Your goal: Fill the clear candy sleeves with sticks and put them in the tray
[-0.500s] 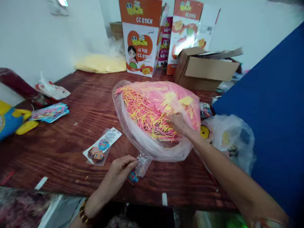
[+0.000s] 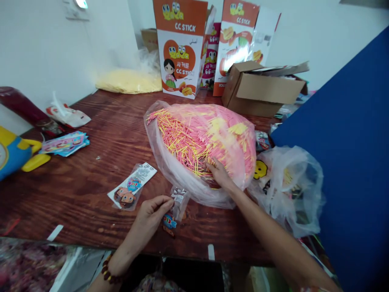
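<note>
My left hand [image 2: 154,213] is closed in a pinch on the edge of a small clear printed packet [image 2: 180,202]. Blue lettering on the packet shows beyond my fingers, just over the table. A large translucent plastic bag [image 2: 170,175] lies with its mouth towards me, full of thin pink and yellow sticks [image 2: 185,142]. Inside that mouth, at the near edge of the pile, is my right hand [image 2: 221,173]. Its fingers are curled together around a few sticks, though how many is hidden. Left of the bag, flat printed packets [image 2: 132,187] lie on the table.
Tall orange and white cartons [image 2: 179,52] and an opened brown box [image 2: 264,89] stand at the back. A blue panel [image 2: 349,154] closes off the right side, beside a crumpled clear bag [image 2: 294,190]. Blue packets [image 2: 65,142] and a yellow-and-blue toy [image 2: 18,154] lie at left.
My right hand has drawn back towards me and slightly left, from deeper in the pile to its near edge. The left hand with the packet has shifted slightly left.
</note>
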Demonstrator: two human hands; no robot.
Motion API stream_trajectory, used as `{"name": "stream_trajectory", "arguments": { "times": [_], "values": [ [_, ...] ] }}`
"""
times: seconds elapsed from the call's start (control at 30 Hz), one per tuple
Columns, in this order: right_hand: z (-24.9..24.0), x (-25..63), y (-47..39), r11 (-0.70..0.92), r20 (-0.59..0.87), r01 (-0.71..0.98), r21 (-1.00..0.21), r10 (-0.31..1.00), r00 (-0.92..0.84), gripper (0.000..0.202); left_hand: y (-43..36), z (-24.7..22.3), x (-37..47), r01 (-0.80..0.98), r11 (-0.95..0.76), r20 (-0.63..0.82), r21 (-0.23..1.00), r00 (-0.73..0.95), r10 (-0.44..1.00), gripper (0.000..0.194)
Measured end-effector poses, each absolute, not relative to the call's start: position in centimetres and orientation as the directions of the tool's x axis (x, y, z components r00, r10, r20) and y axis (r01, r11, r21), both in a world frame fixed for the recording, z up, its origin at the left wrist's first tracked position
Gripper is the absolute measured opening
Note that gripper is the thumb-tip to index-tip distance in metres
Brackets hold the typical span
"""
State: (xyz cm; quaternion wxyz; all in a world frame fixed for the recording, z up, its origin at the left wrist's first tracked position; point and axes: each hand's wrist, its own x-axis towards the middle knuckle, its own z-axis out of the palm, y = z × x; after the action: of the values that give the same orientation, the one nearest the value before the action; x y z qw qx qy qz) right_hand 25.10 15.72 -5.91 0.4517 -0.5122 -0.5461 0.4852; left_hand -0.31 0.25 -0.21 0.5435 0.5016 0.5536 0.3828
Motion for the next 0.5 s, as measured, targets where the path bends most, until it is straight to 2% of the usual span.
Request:
{"name": "stream_trajectory", "arguments": {
  "times": [0.1, 0.17, 0.33, 0.5],
  "values": [
    [-6.6, 24.9, 15.7, 0.005, -0.005, 0.131, -0.991, 0.997, -0.073, 0.025, 0.2, -0.2, -0.2, 0.137, 0.197, -0.211, 0.971, 0.098, 0.973, 0.034],
    [-6.1, 25.0, 15.9, -0.003, -0.008, 0.077, -0.997, 0.998, -0.064, 0.028, 0.1, -0.3, -0.1, 0.142, 0.197, -0.211, 0.970, 0.094, 0.973, 0.033],
    [-3.5, 26.5, 16.7, -0.086, -0.079, -0.168, -0.982, 0.995, -0.053, 0.033, -0.1, -0.6, -0.2, 0.133, 0.197, -0.209, 0.971, 0.081, 0.975, 0.034],
    [-1.2, 26.7, 15.7, -0.236, -0.209, -0.374, -0.897, 0.971, -0.113, 0.022, 0.4, -1.0, 0.2, 0.071, 0.207, -0.209, 0.976, 0.031, 0.977, 0.033]
  ]
}}
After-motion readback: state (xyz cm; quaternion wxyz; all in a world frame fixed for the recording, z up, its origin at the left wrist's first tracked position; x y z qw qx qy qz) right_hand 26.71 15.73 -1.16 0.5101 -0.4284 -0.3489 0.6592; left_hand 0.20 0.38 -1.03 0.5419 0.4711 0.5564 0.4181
